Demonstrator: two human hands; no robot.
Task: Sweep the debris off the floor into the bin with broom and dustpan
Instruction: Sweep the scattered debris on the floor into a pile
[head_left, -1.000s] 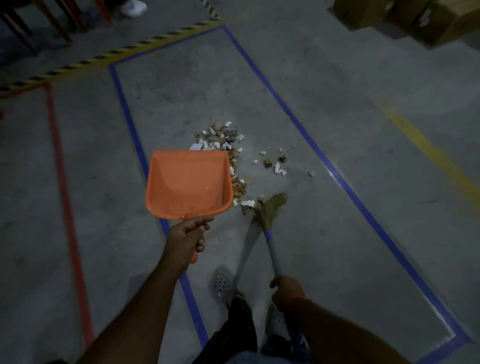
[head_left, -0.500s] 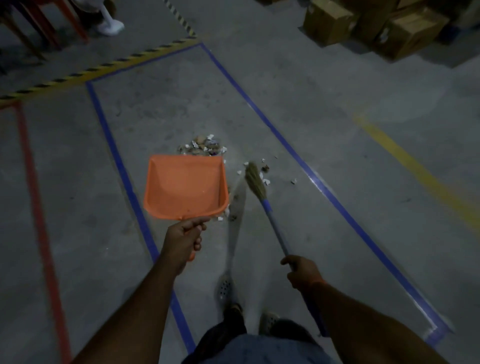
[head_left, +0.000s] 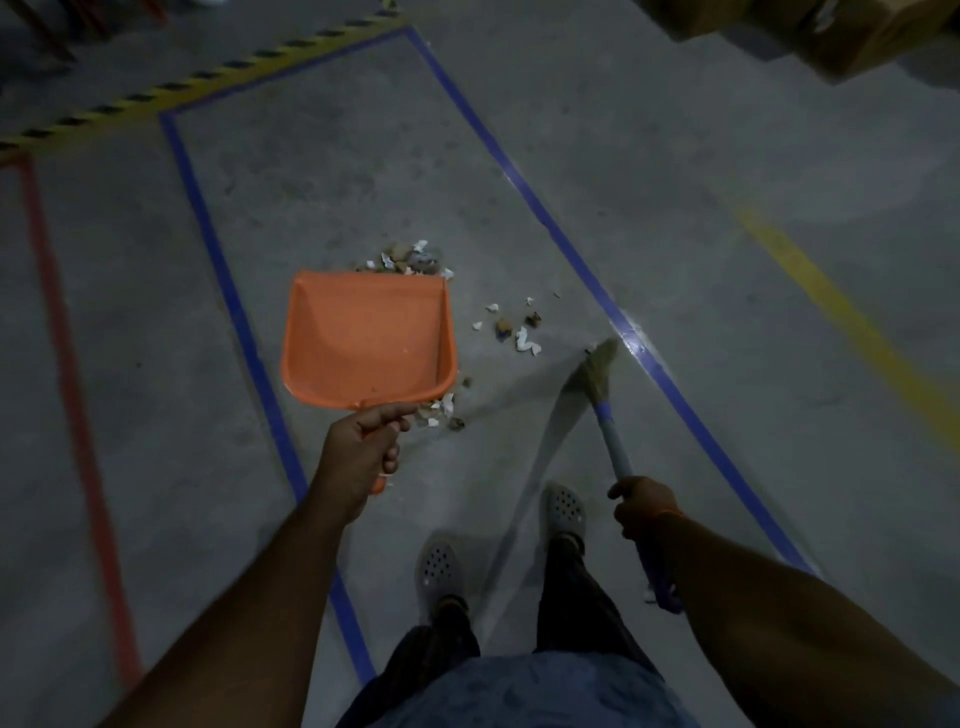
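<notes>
Left hand (head_left: 363, 447) wrapped round the handle of the orange dustpan (head_left: 369, 338), pan held off the floor with its open lip on the far side. Right hand (head_left: 641, 506) closed round the broom (head_left: 605, 410) shaft low down, bristles out to the right by the blue tape (head_left: 571, 249). Debris (head_left: 410, 260) in three lots: a pile just past the pan's far lip, loose scraps to the right between pan and bristles, a few more near the left hand. No bin in view. Likely light, dry paper and shell bits, prone to scatter under a hard stroke; short, soft strokes probably best. Pan thin, stiff plastic, light; best gripped at the handle, lip pressed flat to the floor
</notes>
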